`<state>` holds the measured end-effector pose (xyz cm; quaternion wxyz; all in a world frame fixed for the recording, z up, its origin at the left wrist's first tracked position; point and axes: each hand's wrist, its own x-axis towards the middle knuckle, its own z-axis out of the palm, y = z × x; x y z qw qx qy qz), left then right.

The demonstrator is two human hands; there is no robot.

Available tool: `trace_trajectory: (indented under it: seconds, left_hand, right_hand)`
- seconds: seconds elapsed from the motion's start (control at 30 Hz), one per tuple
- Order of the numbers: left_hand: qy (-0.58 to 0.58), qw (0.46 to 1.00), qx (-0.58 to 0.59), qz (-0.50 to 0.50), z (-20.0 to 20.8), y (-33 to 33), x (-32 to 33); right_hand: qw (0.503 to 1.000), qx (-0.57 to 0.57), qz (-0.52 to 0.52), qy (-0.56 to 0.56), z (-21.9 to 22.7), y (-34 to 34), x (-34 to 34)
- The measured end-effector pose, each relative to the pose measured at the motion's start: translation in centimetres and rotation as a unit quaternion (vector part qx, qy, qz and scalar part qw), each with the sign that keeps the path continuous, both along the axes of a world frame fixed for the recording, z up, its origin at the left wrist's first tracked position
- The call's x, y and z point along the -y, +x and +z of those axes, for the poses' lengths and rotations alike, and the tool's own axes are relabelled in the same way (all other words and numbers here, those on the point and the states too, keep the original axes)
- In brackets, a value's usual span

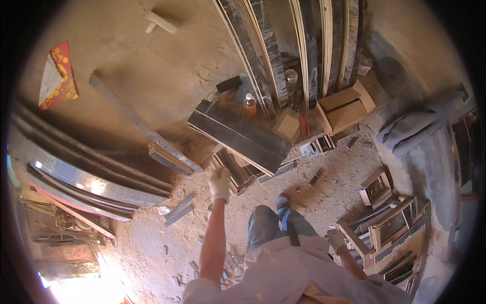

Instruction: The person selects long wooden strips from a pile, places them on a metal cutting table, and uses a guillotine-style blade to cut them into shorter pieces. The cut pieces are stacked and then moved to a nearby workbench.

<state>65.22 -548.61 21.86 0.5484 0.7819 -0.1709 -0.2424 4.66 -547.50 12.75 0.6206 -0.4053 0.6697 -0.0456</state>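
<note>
My left hand (219,183), in a pale work glove, reaches forward to the near left side of a stack of short dark-faced strips (234,171). Its fingertips blend into the stack's edge, so whether they grip a strip cannot be made out. Above that stack lie wide black-faced boards (243,136) with pale plywood edges. My right hand (336,240), also gloved, hangs low at my right side with its fingers loosely apart. It is near the corner of a pale wooden frame (353,239), and nothing shows in it.
Long black-faced boards (306,50) lean at the back. Before them are a bottle (250,105), red-handled pliers (305,124) and an open cardboard box (349,110). Curved dark sheets (91,177) stand at left. Offcuts (179,210) litter the dusty floor; a grey cloth (417,129) hangs at right.
</note>
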Motion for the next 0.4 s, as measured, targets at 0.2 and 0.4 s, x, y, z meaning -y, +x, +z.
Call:
trace_trajectory:
  seconds: [0.2,0.4]
  left_hand:
    - [-0.021,0.996,-0.005,-0.091,-1.0,16.0,18.6]
    - [0.143,0.986,-0.084,-0.01,-4.4,25.9,34.8]
  right_hand:
    - [0.981,-0.027,-0.191,0.031,5.1,4.4,0.8]
    - [0.975,-0.152,-0.154,0.043,9.2,5.6,-6.5]
